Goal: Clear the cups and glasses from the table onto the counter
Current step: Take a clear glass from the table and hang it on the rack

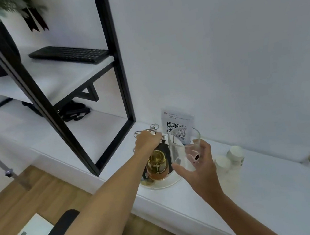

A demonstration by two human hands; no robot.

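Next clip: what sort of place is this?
Probably an office pantry or break corner. A black keyboard lies on a shelf, a QR-code sign leans against the wall, and paper cups stand on the white counter.

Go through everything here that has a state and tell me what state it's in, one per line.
Clear glass: empty, upright, held above the counter.
Right hand: grips the glass.
Left hand: curled on the wire rack.
Amber cup: upright on the round tray.
White cups: upright on the counter.
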